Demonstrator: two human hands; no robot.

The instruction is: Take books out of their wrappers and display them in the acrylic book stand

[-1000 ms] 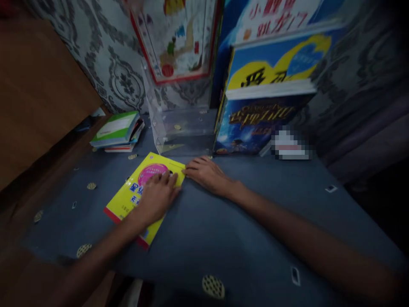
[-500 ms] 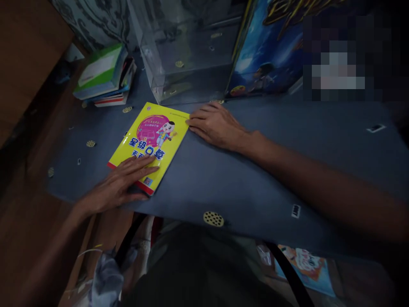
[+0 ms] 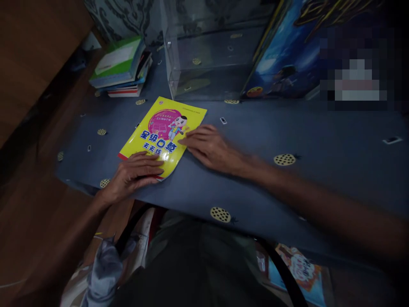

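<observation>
A yellow workbook [image 3: 134, 140] with a red bottom edge, a cartoon child and blue Chinese characters lies slightly tilted on the table. My left hand [image 3: 134, 170] rests on its lower part, fingers stretched flat over the cover and the thumb at the bottom edge. The lower right corner of the book looks slightly curved. At the book's right edge is my right hand [image 3: 214, 149], its fingers together and bent, fingertips over the cover beside the cartoon figure. Its thumb is mostly hidden, seemingly with the edge pinched.
A stack of books [image 3: 118, 64] with a green one on top stands at the back left. Behind the workbook is a clear plastic box [image 3: 217, 64], with a blue picture board [image 3: 277, 55] to its right. The dark tablecloth [image 3: 255, 200] has pineapple prints. Below lies a colourful packet [image 3: 300, 268].
My right hand has slid down the book's right edge, from near the top corner to about its middle. My left hand stays on the lower cover. The view has shifted slightly.
</observation>
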